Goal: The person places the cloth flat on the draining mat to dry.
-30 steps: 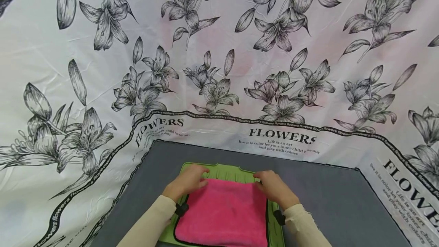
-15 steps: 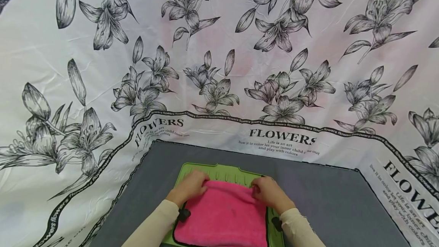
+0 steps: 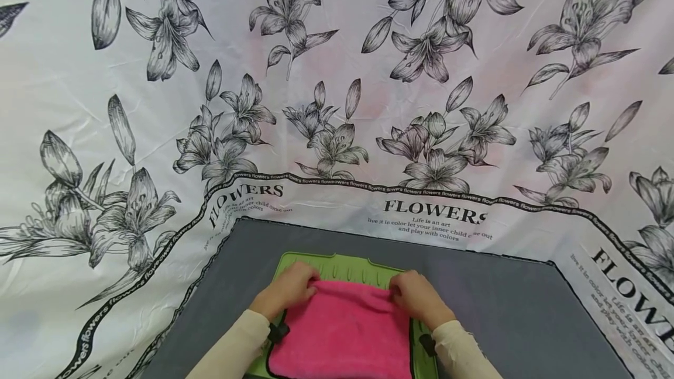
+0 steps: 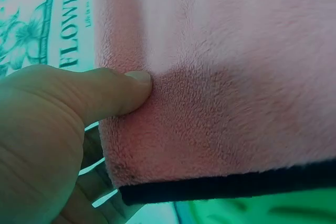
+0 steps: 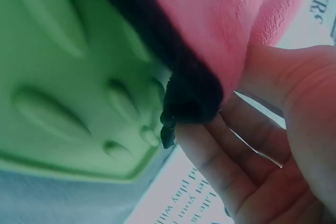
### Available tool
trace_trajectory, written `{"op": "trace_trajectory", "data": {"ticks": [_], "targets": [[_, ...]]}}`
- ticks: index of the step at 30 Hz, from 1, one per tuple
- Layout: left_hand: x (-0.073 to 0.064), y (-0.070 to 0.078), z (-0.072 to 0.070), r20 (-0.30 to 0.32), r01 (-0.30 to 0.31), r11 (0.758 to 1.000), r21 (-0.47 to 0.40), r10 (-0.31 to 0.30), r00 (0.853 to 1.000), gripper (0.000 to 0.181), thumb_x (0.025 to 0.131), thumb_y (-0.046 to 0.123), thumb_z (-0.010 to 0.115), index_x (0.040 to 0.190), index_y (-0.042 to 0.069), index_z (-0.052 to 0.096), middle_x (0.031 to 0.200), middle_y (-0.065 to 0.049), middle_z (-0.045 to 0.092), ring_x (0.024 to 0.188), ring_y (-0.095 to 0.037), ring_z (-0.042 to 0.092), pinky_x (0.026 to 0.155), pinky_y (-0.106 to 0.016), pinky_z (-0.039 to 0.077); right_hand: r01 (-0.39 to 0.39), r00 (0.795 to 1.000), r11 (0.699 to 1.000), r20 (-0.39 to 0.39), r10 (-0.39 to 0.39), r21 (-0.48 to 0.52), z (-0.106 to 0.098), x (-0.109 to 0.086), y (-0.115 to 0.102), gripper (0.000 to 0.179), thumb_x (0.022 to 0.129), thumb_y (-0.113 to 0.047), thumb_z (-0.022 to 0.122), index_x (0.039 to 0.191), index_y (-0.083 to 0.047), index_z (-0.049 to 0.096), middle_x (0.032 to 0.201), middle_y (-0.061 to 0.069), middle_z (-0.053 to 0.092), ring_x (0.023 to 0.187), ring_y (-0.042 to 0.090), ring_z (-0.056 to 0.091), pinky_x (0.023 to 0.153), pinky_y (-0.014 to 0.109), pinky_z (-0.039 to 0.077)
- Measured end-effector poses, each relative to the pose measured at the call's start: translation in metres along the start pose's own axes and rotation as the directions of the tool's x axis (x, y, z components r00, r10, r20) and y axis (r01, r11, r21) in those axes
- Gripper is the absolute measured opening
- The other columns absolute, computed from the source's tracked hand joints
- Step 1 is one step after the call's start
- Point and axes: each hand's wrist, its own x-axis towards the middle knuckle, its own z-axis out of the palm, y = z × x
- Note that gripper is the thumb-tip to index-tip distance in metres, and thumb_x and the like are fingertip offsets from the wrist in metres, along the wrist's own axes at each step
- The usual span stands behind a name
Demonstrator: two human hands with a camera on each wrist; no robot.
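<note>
A pink plush cloth [image 3: 342, 332] with dark edging lies over a green ribbed mat [image 3: 350, 266]. At the cloth's far left corner, my left hand [image 3: 289, 288] pinches the far edge; the left wrist view shows the thumb on top of the cloth [image 4: 220, 93] and the fingers behind it. My right hand [image 3: 418, 297] grips the far right corner, where the black-edged corner sticks out between thumb and fingers in the right wrist view. Between the hands the far edge is lifted a little and wrinkled. The cloth's near edge lies along the bottom of the head view.
The mat lies on a grey table [image 3: 505, 309] with a dark edge. A white sheet printed with black lilies [image 3: 337, 139] and the word FLOWERS hangs behind and at both sides of the table. Dark camera straps [image 3: 278, 332] sit at both wrists.
A second ago both hands lay looser at the far corners and the far edge was flat. Since then the fingers have closed on it and the edge has risen and creased.
</note>
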Motion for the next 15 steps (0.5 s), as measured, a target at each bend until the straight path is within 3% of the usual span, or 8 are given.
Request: {"op": "trace_trajectory", "data": {"ticks": [8,12,15], "targets": [[-0.001,0.005,-0.027,-0.019,-0.009,1.0,-0.018,0.009,1.0,0.011,0.095,0.004,0.082,0.091,0.013,0.079,0.086,0.003,0.074,0.075,-0.009,0.064,0.068,-0.028,0.054,-0.083,0.99,0.997,-0.116,0.082,-0.002,-0.027,0.006,-0.007,0.026,0.089,0.004,0.077,0.076,-0.017,0.074,0.07,-0.008,0.061,0.062,0.008,0.051,0.057,0.03,0.045],[-0.002,0.007,-0.032,-0.046,-0.034,0.999,0.016,0.034,0.998,0.01,0.092,0.002,0.085,0.097,0.01,0.081,0.092,-0.002,0.076,0.084,-0.017,0.069,0.074,-0.034,0.059,-0.079,0.978,0.997,-0.193,0.075,-0.016,-0.026,0.01,-0.008,0.024,0.091,0.003,0.078,0.078,-0.017,0.076,0.072,-0.005,0.062,0.064,0.012,0.057,0.058,0.032,0.049],[-0.004,0.006,-0.028,0.001,-0.035,0.999,0.04,0.035,0.999,0.013,0.09,0.007,0.088,0.102,0.008,0.081,0.095,-0.003,0.077,0.087,-0.02,0.071,0.078,-0.037,0.06,-0.088,0.982,0.996,-0.166,0.085,-0.006,-0.019,0.008,-0.009,0.017,0.091,0.002,0.081,0.084,-0.013,0.08,0.078,-0.001,0.069,0.072,0.019,0.068,0.064,0.038,0.056]]}}
